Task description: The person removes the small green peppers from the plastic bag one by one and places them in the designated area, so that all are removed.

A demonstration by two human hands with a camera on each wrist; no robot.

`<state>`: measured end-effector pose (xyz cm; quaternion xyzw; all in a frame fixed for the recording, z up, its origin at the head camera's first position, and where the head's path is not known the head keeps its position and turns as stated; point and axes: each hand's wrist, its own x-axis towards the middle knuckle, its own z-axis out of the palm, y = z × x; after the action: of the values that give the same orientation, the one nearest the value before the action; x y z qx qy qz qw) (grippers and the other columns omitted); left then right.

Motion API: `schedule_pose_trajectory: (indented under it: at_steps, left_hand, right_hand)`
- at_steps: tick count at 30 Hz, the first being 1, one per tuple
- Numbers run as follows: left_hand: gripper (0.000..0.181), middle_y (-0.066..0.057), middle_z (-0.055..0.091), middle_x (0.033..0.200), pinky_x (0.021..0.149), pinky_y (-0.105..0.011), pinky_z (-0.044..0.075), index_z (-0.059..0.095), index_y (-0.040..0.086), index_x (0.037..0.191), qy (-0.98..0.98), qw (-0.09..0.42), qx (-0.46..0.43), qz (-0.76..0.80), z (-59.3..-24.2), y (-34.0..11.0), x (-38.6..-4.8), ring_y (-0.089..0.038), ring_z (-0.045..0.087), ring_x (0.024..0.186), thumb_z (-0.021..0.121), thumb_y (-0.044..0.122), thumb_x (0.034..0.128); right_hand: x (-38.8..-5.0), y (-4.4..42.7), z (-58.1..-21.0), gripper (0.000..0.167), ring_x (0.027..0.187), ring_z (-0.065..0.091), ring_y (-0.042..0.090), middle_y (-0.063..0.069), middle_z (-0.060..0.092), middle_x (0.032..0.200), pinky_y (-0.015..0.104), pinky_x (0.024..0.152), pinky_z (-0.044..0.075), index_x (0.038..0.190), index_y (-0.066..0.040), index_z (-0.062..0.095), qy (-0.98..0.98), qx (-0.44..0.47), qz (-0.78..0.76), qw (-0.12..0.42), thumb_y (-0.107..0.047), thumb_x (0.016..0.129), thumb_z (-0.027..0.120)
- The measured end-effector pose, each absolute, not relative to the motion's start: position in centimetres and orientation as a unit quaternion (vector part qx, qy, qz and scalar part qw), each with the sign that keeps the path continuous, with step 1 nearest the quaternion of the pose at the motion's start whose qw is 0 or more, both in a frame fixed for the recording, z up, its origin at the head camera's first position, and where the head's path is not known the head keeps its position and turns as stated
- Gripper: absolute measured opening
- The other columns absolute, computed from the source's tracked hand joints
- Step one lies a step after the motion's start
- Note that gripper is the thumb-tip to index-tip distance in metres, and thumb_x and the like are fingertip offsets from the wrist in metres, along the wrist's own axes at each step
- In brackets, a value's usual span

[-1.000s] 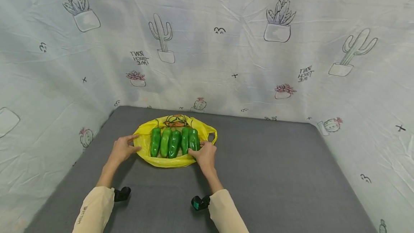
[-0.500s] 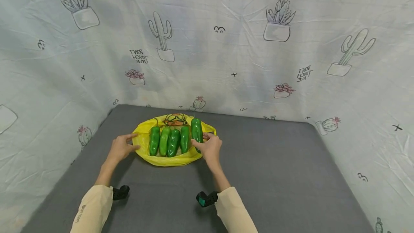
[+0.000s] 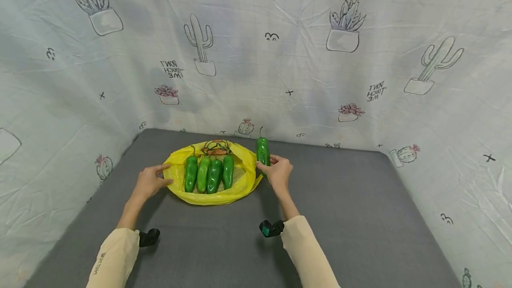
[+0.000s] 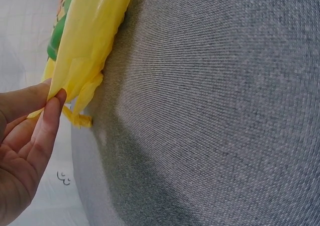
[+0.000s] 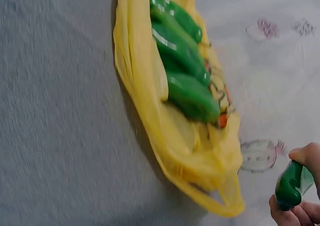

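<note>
A yellow plastic bag (image 3: 186, 195) lies spread on the grey table with several green peppers (image 3: 214, 176) side by side in it. My left hand (image 3: 150, 183) pinches the bag's left edge between thumb and fingers; in the left wrist view the fingertips (image 4: 56, 97) meet on the thin yellow film. Just past the bag's right rim, my right hand (image 3: 278, 171) holds one green pepper (image 3: 262, 151) upright, stem at the top. The right wrist view shows that held pepper (image 5: 288, 187) between thumb and fingers, apart from the bag.
Grey cloth covers the table (image 3: 340, 208), which stretches right and toward me. Behind it hangs a pale curtain (image 3: 248, 70) printed with cacti. The bag's loop handle (image 5: 227, 198) sticks out at its right end. A black wrist camera (image 3: 272, 228) sits below the right hand.
My right hand has lifted the rightmost pepper out of the bag and carried it to the right. The left hand stays at the bag's left edge.
</note>
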<state>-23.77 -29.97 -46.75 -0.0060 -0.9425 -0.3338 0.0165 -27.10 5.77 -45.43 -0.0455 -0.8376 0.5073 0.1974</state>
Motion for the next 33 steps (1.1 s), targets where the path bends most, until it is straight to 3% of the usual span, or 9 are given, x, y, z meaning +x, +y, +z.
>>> schedule_pose_trajectory:
  at_steps: [17,29,33]
  left_hand:
    - [0.056,-0.037,0.045,0.132,0.088,-0.058,0.046,0.05,-0.011,0.133,-0.941,0.011,0.001,-0.338,-46.8,-29.9,-23.9,-0.053,0.047,0.117,0.071,0.008,0.0851]
    - [0.056,-0.037,0.045,0.132,0.087,-0.059,0.045,0.05,-0.011,0.132,-0.943,0.006,-0.001,-0.333,-46.4,-29.7,-23.7,-0.054,0.047,0.116,0.071,0.009,0.085]
    - [0.055,-0.037,0.045,0.132,0.089,-0.06,0.044,0.05,-0.011,0.132,-0.943,0.008,-0.003,-0.334,-46.5,-29.9,-23.7,-0.054,0.046,0.117,0.071,0.008,0.085]
  right_hand:
    - [-29.6,7.8,-48.0,0.042,0.084,0.068,0.033,0.023,0.07,0.098,0.04,0.071,0.057,0.108,0.008,0.07,-0.833,-0.14,0.504,0.18,-0.011,0.073,0.083]
    - [-30.4,8.1,-49.3,0.037,0.077,0.068,0.035,0.026,0.07,0.09,0.043,0.068,0.057,0.099,0.011,0.071,-0.837,-0.175,0.48,0.199,-0.008,0.069,0.085]
    - [-30.4,8.0,-49.3,0.036,0.082,0.065,0.037,0.026,0.069,0.091,0.044,0.071,0.056,0.097,0.013,0.071,-0.836,-0.171,0.485,0.19,-0.007,0.07,0.085]
